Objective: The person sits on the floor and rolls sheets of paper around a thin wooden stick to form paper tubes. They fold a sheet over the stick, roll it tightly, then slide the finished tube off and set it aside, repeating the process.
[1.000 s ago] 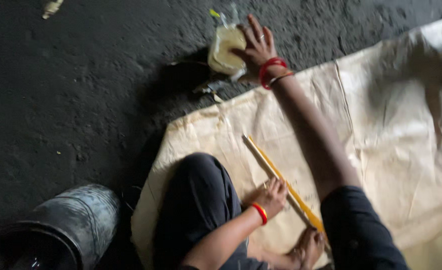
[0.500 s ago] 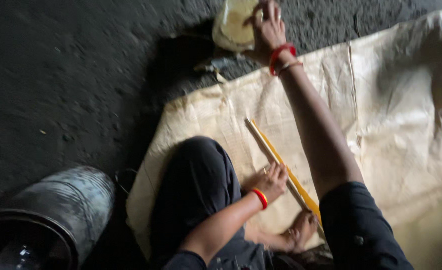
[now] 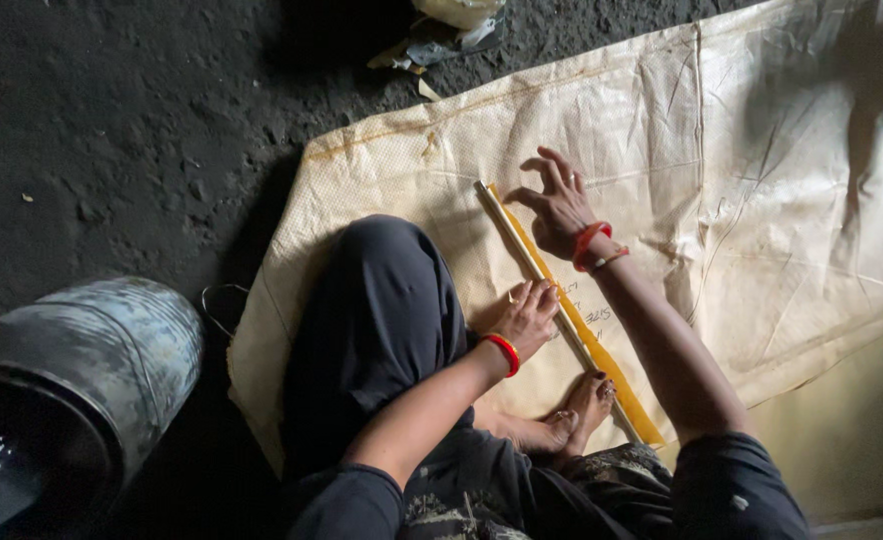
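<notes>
Head view only. Seated cross-legged on a pale woven sack sheet [image 3: 762,200] spread over dark, gritty ground [image 3: 112,130] — presumably laid down to keep the work off the dirt.

Long yellow-and-pale strip [image 3: 547,285] lying flat on the sheet, running from far left to near right, its near end by a bare foot [image 3: 587,405] that appears to pin it in place.

Left hand [image 3: 527,318], red bangle at the wrist, resting beside the strip near its middle; fingers together and laid flat, touching or just beside the strip's left edge — likely steadying it. No grasp seen.

Right hand [image 3: 562,205], red bangle and thread at the wrist, poised over the far part of the strip; fingers apart and curled, holding nothing, fingertips just above the sheet. Contact with the strip not determinable.

Grey metal drum [image 3: 72,390] on its side at near left, well apart from the hands. Pale container and scraps [image 3: 447,30] at the far edge, off the sheet, beyond reach of the right hand.
</notes>
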`<state>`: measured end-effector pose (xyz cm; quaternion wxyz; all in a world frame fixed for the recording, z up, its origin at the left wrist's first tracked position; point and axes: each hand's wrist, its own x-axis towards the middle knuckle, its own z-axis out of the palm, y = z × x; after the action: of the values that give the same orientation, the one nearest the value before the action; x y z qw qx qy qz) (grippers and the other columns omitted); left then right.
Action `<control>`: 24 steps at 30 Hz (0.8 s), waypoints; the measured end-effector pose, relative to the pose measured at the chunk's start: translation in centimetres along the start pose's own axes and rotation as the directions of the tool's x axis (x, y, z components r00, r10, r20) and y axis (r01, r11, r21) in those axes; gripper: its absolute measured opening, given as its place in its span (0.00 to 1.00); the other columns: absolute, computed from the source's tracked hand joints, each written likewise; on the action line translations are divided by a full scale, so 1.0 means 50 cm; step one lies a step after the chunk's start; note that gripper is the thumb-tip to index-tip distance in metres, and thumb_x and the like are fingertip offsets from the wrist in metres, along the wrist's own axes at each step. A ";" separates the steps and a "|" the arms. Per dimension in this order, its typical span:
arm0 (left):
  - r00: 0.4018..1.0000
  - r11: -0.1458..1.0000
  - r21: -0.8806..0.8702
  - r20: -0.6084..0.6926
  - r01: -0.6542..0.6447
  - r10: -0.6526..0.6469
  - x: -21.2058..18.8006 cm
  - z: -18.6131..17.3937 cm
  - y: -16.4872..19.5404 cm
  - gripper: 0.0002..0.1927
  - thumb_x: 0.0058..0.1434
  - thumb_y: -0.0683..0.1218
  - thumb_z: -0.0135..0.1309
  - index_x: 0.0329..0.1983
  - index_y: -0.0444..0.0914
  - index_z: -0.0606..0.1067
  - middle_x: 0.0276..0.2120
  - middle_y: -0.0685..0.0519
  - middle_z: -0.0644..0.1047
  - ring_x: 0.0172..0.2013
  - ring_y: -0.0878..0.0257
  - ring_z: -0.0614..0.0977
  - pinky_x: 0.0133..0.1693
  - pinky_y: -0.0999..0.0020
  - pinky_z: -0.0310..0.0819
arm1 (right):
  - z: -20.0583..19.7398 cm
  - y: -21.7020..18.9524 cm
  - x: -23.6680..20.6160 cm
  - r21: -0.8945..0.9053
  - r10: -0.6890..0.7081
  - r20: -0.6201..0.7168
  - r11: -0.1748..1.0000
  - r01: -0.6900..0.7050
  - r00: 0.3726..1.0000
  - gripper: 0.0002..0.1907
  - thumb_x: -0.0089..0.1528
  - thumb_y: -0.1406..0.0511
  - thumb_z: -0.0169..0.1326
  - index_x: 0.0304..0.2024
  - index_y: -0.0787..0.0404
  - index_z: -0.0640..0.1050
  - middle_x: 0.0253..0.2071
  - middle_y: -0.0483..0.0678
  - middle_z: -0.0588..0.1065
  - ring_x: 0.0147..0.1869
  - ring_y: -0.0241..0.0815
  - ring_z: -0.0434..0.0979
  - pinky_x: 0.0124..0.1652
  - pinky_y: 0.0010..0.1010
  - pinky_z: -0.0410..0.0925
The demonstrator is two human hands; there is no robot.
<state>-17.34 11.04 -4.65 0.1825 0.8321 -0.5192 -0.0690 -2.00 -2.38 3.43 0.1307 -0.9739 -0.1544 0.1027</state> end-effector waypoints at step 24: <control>0.997 0.999 -0.033 -0.073 0.021 -0.023 -0.006 -0.012 -0.014 0.23 0.63 0.47 0.47 0.57 0.31 0.76 0.64 0.44 0.69 0.68 0.46 0.66 0.69 0.49 0.56 | 0.000 -0.016 0.014 -0.161 0.012 -0.021 0.987 -0.015 1.000 0.33 0.49 0.78 0.51 0.50 0.41 0.83 0.67 0.51 0.65 0.80 0.56 0.49 0.70 0.58 0.45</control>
<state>-16.72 11.71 -4.38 0.2141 0.8367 -0.5017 -0.0491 -1.57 -1.43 3.53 0.0522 -0.9833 -0.1544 0.0809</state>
